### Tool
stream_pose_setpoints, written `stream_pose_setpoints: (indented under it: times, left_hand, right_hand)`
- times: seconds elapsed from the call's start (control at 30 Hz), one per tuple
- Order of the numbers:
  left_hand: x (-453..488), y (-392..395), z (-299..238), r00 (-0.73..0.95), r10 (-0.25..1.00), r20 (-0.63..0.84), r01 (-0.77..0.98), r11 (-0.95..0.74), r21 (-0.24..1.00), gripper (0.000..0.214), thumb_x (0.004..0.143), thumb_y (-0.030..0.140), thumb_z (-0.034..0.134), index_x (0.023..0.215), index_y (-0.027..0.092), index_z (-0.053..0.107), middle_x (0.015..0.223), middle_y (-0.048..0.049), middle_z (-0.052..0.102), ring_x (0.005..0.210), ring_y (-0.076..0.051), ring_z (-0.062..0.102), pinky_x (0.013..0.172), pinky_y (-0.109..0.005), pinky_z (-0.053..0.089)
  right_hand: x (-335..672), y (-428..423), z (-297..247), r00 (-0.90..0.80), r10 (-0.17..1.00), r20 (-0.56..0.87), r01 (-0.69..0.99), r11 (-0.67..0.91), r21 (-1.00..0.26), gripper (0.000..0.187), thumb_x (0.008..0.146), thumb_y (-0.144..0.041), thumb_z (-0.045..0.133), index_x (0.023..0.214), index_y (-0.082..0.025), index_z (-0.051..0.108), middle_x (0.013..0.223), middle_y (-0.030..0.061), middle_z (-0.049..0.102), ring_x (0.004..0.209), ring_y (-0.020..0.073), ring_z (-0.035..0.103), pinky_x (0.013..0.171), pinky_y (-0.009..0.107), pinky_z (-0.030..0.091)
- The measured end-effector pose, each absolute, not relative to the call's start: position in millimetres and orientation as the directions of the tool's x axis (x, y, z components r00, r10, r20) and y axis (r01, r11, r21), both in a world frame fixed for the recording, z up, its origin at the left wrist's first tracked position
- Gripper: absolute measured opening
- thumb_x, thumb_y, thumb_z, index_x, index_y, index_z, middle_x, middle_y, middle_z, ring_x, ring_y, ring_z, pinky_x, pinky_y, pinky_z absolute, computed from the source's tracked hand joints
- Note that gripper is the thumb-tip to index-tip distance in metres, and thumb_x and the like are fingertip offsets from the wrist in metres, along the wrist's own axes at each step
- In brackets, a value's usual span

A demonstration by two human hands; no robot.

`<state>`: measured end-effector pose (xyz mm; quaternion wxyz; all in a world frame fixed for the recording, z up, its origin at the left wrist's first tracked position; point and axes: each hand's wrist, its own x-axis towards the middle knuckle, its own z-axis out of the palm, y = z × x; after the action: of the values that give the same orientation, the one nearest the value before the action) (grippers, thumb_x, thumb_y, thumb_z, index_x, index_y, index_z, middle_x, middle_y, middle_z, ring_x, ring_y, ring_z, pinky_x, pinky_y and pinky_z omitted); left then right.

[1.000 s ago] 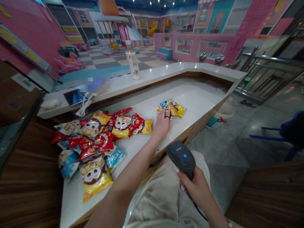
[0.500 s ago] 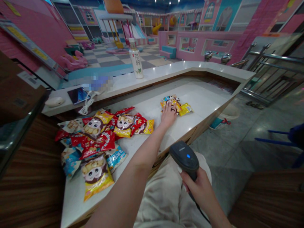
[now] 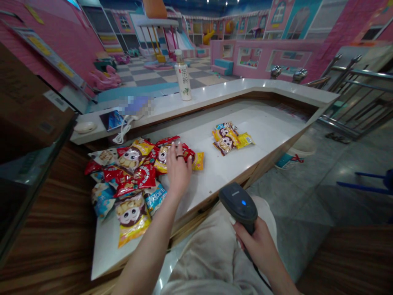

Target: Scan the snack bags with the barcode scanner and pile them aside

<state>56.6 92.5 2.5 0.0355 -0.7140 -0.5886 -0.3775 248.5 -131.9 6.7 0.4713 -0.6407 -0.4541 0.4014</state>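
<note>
My left hand, fingers stretched out, is over the right side of a heap of snack bags in red, yellow and blue. It partly covers a yellow monkey-face bag and a red bag; whether it touches them I cannot tell. In my right hand is a dark barcode scanner with a blue light on top, held above my lap. Farther right on the counter lies a smaller group of snack bags, apart from both hands. One yellow bag there lies at its right edge.
The white counter has a raised ledge holding a tea bottle, a phone, a white cable and a computer mouse. A cardboard box is at left. A bucket stands on the floor at right.
My left hand has left the smaller bag group and moved left to the heap. A monkey-face bag it covered now shows. The scanner stays in my right hand; the view has shifted slightly.
</note>
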Motion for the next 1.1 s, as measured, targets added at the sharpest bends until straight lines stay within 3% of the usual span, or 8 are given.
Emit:
stream_pose_setpoints:
  times: [0.3, 0.47, 0.63, 0.73, 0.8, 0.87, 0.97, 1.1]
  left_hand:
    - [16, 93, -14, -0.091, 0.844, 0.528, 0.915, -0.139, 0.380, 0.066, 0.091, 0.034, 0.058, 0.151, 0.012, 0.041, 0.164, -0.0234, 0.024, 0.150, -0.041, 0.025, 0.120, -0.060, 0.022]
    - [15, 94, -22, -0.081, 0.852, 0.517, 0.884, -0.178, 0.431, 0.057, 0.093, 0.031, 0.055, 0.147, 0.015, 0.048, 0.161, -0.0202, 0.033, 0.148, -0.037, 0.033, 0.120, -0.056, 0.025]
    - [10, 89, -15, -0.111, 0.851, 0.513, 0.761, -0.259, 0.594, 0.055, 0.094, 0.031, 0.054, 0.146, 0.016, 0.050, 0.160, -0.0159, 0.038, 0.147, -0.030, 0.037, 0.122, -0.048, 0.028]
    - [17, 76, -2, -0.128, 0.863, 0.489, 0.518, -0.362, 0.775, 0.056, 0.093, 0.035, 0.059, 0.145, 0.017, 0.051, 0.157, -0.0134, 0.043, 0.146, -0.026, 0.040, 0.123, -0.042, 0.027]
    - [25, 65, 5, -0.144, 0.909, 0.391, 0.191, -0.362, 0.912, 0.057, 0.091, 0.037, 0.062, 0.145, 0.022, 0.052, 0.154, -0.0094, 0.049, 0.143, -0.024, 0.044, 0.121, -0.040, 0.031]
    - [35, 53, 8, -0.140, 0.972, 0.190, -0.199, -0.215, 0.956, 0.053, 0.088, 0.037, 0.066, 0.140, 0.026, 0.056, 0.145, -0.0058, 0.059, 0.136, -0.023, 0.053, 0.116, -0.038, 0.040]
    - [47, 39, 4, -0.025, 0.988, -0.155, -0.575, 0.112, 0.810, 0.037, 0.085, 0.034, 0.067, 0.120, 0.022, 0.068, 0.124, -0.0050, 0.072, 0.120, -0.023, 0.065, 0.103, -0.035, 0.052]
    - [55, 30, -10, 0.107, 0.929, -0.355, -0.686, 0.327, 0.650, 0.029, 0.084, 0.032, 0.067, 0.110, 0.019, 0.070, 0.110, -0.0056, 0.076, 0.105, -0.022, 0.071, 0.093, -0.032, 0.058]
  right_hand:
    - [240, -136, 15, 0.248, 0.968, -0.034, 0.256, -0.099, -0.962, 0.022, 0.083, -0.035, 0.063, 0.068, -0.021, 0.056, 0.051, -0.0037, 0.052, 0.046, 0.0136, 0.050, 0.045, 0.023, 0.041]
    - [238, -138, 15, 0.239, 0.968, -0.079, 0.218, -0.133, -0.967, 0.022, 0.084, -0.037, 0.062, 0.069, -0.021, 0.056, 0.049, -0.0050, 0.050, 0.042, 0.0132, 0.049, 0.043, 0.023, 0.039]
    - [237, -138, 16, 0.250, 0.967, -0.042, 0.242, -0.104, -0.965, 0.021, 0.083, -0.035, 0.063, 0.070, -0.020, 0.056, 0.049, -0.0047, 0.051, 0.044, 0.0133, 0.049, 0.045, 0.023, 0.040]
    - [236, -139, 16, 0.240, 0.968, -0.078, 0.205, -0.129, -0.970, 0.020, 0.084, -0.036, 0.063, 0.073, -0.020, 0.057, 0.049, -0.0051, 0.052, 0.042, 0.0132, 0.051, 0.043, 0.023, 0.040]
    - [236, -139, 16, 0.231, 0.969, -0.087, 0.192, -0.133, -0.972, 0.020, 0.084, -0.036, 0.063, 0.074, -0.020, 0.057, 0.049, -0.0053, 0.052, 0.042, 0.0131, 0.051, 0.043, 0.022, 0.040]
    - [236, -139, 16, 0.229, 0.970, -0.083, 0.192, -0.129, -0.973, 0.019, 0.084, -0.035, 0.064, 0.074, -0.019, 0.058, 0.049, -0.0054, 0.051, 0.042, 0.0130, 0.051, 0.043, 0.022, 0.040]
    - [235, -138, 16, 0.237, 0.968, -0.083, 0.188, -0.130, -0.974, 0.018, 0.083, -0.033, 0.065, 0.074, -0.019, 0.059, 0.051, -0.0046, 0.053, 0.042, 0.0129, 0.051, 0.043, 0.022, 0.040]
    - [232, -137, 16, 0.232, 0.970, -0.076, 0.187, -0.121, -0.975, 0.016, 0.083, -0.032, 0.064, 0.074, -0.019, 0.060, 0.051, -0.0051, 0.052, 0.043, 0.0124, 0.049, 0.043, 0.022, 0.039]
